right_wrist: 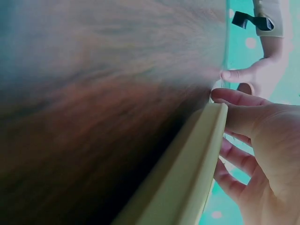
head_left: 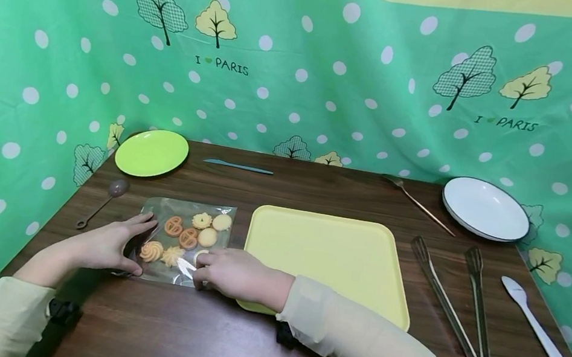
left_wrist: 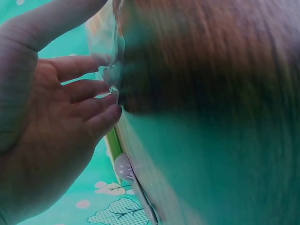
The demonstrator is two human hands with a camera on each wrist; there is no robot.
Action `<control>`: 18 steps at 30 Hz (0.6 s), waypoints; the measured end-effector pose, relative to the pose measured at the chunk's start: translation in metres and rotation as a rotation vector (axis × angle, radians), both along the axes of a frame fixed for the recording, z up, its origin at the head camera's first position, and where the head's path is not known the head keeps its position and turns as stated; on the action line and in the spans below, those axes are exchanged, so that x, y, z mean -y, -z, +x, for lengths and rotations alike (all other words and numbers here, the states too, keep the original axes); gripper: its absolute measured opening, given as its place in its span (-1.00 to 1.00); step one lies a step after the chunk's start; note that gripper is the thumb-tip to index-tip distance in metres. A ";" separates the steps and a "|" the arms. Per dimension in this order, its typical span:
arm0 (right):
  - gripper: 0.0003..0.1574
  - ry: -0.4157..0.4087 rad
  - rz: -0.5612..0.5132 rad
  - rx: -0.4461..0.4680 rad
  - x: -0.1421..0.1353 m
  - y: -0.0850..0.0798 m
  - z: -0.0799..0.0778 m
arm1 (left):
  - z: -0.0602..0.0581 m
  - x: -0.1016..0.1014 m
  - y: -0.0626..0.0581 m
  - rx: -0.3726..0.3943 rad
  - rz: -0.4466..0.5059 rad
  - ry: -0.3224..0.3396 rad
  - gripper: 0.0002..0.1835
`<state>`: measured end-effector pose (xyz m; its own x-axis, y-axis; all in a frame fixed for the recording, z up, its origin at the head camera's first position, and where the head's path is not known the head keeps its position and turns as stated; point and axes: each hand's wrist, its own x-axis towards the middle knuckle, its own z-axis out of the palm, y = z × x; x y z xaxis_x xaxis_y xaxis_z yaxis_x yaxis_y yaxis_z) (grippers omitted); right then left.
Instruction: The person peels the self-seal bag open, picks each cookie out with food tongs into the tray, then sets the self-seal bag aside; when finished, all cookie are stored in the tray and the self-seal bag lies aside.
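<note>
A clear bag of cookies (head_left: 188,238) lies flat on the table, with pretzel-shaped, swirled and round ones inside. At its left edge is my left hand (head_left: 109,245), fingers and thumb spread. In the left wrist view the fingertips (left_wrist: 112,110) of that hand touch the crinkled film (left_wrist: 114,70). My right hand (head_left: 239,275) covers the bag's lower right corner, its fingers bent down at the edge and partly hiding a cookie. In the right wrist view the right hand (right_wrist: 262,145) is close beside the tray's rim; I cannot tell whether it pinches the film.
A pale yellow tray (head_left: 319,256) lies right of the bag, partly under the right forearm. Around are a green plate (head_left: 152,153), spoon (head_left: 110,193), blue knife (head_left: 238,166), fork (head_left: 419,203), white plate (head_left: 485,208), tongs (head_left: 450,302) and white knife (head_left: 536,326).
</note>
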<state>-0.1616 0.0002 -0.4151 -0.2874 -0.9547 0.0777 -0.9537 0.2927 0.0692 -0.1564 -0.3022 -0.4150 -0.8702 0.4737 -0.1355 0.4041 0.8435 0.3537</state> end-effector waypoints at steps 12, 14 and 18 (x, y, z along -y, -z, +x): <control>-0.75 -0.011 0.155 -0.124 0.014 0.003 0.001 | 0.000 -0.002 -0.002 0.045 -0.001 -0.012 0.09; -0.70 -0.011 0.176 -0.130 0.014 0.004 0.001 | -0.001 -0.002 -0.002 0.053 0.001 -0.011 0.09; -0.67 -0.023 0.190 -0.140 0.010 0.004 0.000 | -0.002 -0.002 -0.004 0.069 0.002 -0.008 0.10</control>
<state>-0.1615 -0.0096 -0.4189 -0.2640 -0.9623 -0.0661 -0.9373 0.2398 0.2530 -0.1588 -0.3005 -0.4109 -0.8626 0.4671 -0.1944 0.3719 0.8459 0.3822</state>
